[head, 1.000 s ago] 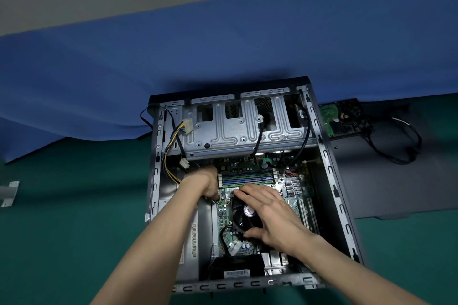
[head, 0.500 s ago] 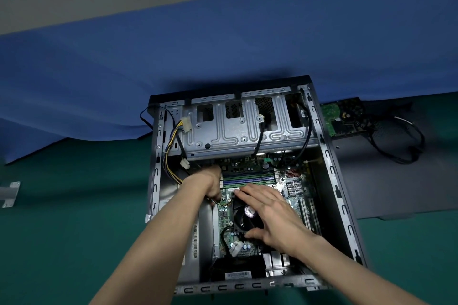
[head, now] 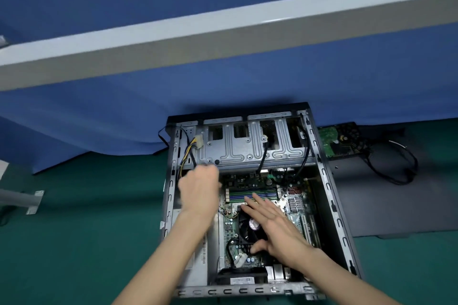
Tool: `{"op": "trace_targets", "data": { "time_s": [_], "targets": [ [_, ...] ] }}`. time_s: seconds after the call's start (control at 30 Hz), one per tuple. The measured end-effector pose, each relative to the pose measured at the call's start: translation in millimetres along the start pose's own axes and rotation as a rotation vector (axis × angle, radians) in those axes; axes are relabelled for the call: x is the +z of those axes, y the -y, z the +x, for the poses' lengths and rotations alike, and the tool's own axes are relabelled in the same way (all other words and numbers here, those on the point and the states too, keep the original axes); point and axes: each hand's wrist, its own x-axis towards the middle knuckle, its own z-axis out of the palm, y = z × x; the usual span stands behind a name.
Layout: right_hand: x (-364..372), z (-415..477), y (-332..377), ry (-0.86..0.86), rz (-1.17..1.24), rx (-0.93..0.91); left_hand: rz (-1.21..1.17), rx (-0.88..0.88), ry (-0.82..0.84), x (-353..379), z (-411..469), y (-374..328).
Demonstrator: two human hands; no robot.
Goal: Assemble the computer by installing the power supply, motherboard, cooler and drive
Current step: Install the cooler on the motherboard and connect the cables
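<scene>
Case [head: 329, 195] on bench [head: 74, 230] holds motherboard [head: 231, 224], cooler [head: 249, 229]. Right hand [head: 275, 230] grip spread flat on cooler; left hand [head: 199, 190] blurred, grip unclear.

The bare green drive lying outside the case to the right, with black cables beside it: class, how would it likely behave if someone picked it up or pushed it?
The drive looks like a rigid flat slab, so it would probably slide rather than roll or tip. Its exposed green circuit board suggests gripping the edges. The black cables look floppy and may drag along if attached; the connection is not visible.

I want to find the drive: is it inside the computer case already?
No, the drive lies on the table outside the case, beside its right wall.
</scene>
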Motion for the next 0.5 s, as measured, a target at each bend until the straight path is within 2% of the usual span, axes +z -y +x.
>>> {"op": "trace_targets", "data": {
  "time_s": [0.1,0.17,0.23,0.33,0.4,0.5],
  "targets": [
    [-4.0,-2.6,2.0,-0.038,-0.024,-0.039,-0.036,-0.128,-0.167,-3.1,7.0,26.0],
    [-6.8,-6.4,4.2,-0.109,-0.026,-0.041,-0.277,-0.213,-0.218,-1.6,16.8,34.2],
    [-9.7,-11.0,7.4,-0.174,-0.022,-0.037,-0.475,-0.307,-0.192,0.1,31.8,36.2],
    [-16.2,-16.2,12.6,-0.279,0.007,-0.022,-0.591,-0.396,-0.125,-0.7,51.4,39.1],
    [-22.4,-18.3,14.0,-0.360,0.022,0.008,-0.538,-0.363,-0.124,-0.3,50.3,39.0],
    [-35.6,-23.6,11.5,-0.494,0.028,0.091,-0.457,-0.147,-0.377,6.7,23.0,29.6]
  ]
}}
